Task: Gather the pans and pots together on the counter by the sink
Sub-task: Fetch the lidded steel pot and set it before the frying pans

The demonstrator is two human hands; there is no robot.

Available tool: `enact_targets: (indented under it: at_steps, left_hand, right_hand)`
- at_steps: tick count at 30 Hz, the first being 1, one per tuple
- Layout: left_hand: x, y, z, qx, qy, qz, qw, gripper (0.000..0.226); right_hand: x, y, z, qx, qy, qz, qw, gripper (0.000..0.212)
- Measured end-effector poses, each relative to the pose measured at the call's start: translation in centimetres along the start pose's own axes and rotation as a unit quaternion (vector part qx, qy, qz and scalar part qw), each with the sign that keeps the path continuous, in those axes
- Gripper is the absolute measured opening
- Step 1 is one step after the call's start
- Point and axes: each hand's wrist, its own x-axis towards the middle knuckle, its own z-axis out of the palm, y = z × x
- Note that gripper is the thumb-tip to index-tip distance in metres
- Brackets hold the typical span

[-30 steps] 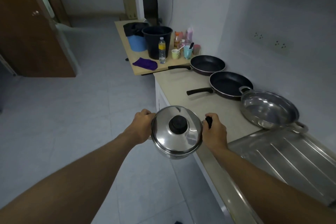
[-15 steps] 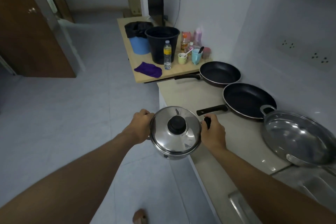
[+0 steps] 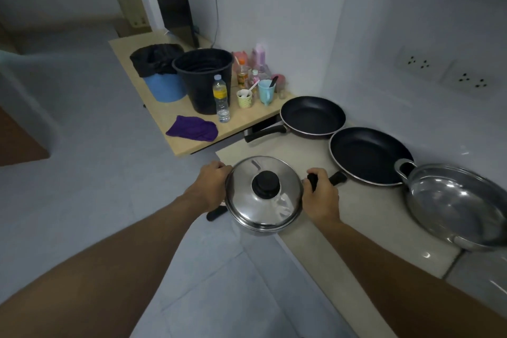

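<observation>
The lidded steel pot (image 3: pixel 264 195) hangs level at the near edge of the worktop (image 3: pixel 365 208), partly over the floor. The left hand (image 3: pixel 212 184) grips its left side handle and the right hand (image 3: pixel 319 195) clenches the right one, likely to keep the lid steady. To the right, two black frying pans (image 3: pixel 369 155) and a steel pan (image 3: pixel 455 203) line the wall, leaving bare worktop beside them for the pot.

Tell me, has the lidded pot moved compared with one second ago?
Yes. The lidded pot has gone farther along the counter, from beside the steel pan to near the counter's far end.
</observation>
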Motion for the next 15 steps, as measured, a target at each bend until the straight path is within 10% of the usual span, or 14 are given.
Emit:
enact_targets:
  at_steps: [15]
  left_hand:
    - [16.2,-2.1,3.1,-0.006,-0.071,0.056,0.996,0.03]
  right_hand:
    - [11.3,2.0,2.3,-0.026,0.066,0.032,0.997,0.015]
